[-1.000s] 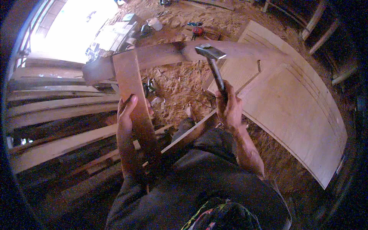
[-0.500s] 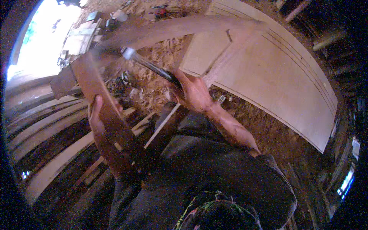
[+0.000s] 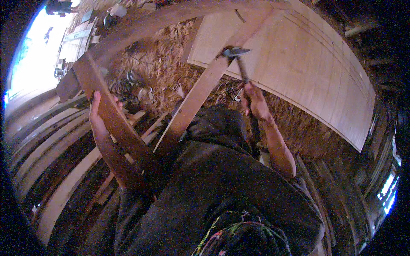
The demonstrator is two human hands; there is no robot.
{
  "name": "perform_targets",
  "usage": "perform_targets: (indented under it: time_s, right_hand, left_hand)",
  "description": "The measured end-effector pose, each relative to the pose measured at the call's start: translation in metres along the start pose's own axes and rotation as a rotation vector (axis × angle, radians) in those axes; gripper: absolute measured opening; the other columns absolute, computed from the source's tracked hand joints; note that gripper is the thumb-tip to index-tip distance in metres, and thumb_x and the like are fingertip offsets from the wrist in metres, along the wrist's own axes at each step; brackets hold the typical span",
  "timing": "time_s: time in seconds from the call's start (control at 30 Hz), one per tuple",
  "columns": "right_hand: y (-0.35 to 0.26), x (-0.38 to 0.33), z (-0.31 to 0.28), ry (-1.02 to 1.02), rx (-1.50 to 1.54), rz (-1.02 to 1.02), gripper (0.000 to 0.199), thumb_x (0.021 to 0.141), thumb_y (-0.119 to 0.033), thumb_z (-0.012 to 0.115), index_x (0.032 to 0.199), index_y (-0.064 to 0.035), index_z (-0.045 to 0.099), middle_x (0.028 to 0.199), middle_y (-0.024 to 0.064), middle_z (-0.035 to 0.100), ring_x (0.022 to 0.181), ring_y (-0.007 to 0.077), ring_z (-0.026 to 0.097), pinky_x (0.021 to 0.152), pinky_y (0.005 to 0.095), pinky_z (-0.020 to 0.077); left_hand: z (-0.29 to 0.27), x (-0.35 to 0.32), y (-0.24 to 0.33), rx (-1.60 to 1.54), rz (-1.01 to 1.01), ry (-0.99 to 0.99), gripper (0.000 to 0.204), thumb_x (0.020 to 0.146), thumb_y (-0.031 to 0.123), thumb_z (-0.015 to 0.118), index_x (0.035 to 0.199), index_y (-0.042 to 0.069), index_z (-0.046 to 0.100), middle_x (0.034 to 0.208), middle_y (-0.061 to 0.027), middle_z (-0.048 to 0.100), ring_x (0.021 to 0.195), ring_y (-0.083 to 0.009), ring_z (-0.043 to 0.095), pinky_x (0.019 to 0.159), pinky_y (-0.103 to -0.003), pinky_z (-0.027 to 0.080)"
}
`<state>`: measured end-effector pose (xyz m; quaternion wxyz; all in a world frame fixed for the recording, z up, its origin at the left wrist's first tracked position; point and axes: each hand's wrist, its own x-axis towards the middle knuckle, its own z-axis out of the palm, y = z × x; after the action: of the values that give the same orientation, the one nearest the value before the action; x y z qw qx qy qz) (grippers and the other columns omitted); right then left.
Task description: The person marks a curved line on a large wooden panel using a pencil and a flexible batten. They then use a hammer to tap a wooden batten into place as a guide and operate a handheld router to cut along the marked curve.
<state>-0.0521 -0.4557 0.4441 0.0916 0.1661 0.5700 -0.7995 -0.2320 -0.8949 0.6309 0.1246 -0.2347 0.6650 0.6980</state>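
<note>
Step in hand, as judged: hammering at the joint of a timber frame. Right hand (image 3: 255,100) closed around the handle of a hammer (image 3: 237,57), head raised beside the upper end of the lighter slat (image 3: 197,96), close to where the slat meets the curved cross beam (image 3: 171,19). Whether the head touches the wood: cannot tell. Left hand (image 3: 97,112) wrapped around the reddish board (image 3: 112,115), thumb on the near face, steadying the board in a tilted position.

Next move, as judged: a controlled stroke onto the slat end, with the left-hand grip held firm to stop the frame from shifting; fingers to stay well apart from the strike point.

Pose: right forearm extended up and forward, wrist cocked back; left arm extended forward and to the left, elbow low.

Surroundings: large pale plywood panel (image 3: 307,68) lying beyond the hammer on a sawdust-covered floor (image 3: 158,72); stacked planks (image 3: 47,145) at left
</note>
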Motion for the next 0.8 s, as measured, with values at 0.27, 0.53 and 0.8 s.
perform_targets:
  time_s: [0.27,0.53,0.8]
  right_hand:
    - [-0.007,-0.051,0.033,-0.168,-0.127,0.311,0.032,0.109,-0.038,0.047,0.108,-0.0072,0.055,0.072,-0.0010,0.053,0.052,0.0065,0.048,0.045,0.0251,0.0407]
    - [0.039,0.089,-0.019,0.265,-0.007,-0.116,0.041,0.109,-0.046,0.042,0.110,-0.0069,0.055,0.059,-0.0010,0.047,0.038,0.0097,0.043,0.036,0.0263,0.0370]
    - [0.018,0.238,-0.151,0.469,0.166,-0.167,0.047,0.104,-0.052,0.049,0.102,-0.0064,0.061,0.062,-0.0006,0.050,0.042,0.0101,0.046,0.041,0.0287,0.0408]
  left_hand:
    - [0.025,0.006,-0.012,0.028,0.094,0.085,0.049,0.094,0.049,0.069,0.113,0.004,0.061,0.092,-0.0106,0.068,0.080,-0.0244,0.069,0.075,-0.039,0.059]
    - [0.016,0.032,-0.044,0.013,0.058,0.089,0.050,0.094,0.051,0.068,0.115,0.007,0.059,0.092,-0.0082,0.066,0.079,-0.0228,0.066,0.075,-0.037,0.057]
    - [0.033,0.041,-0.056,0.079,0.132,0.029,0.040,0.097,0.052,0.062,0.101,0.013,0.060,0.083,-0.0044,0.061,0.070,-0.0193,0.061,0.062,-0.034,0.053]
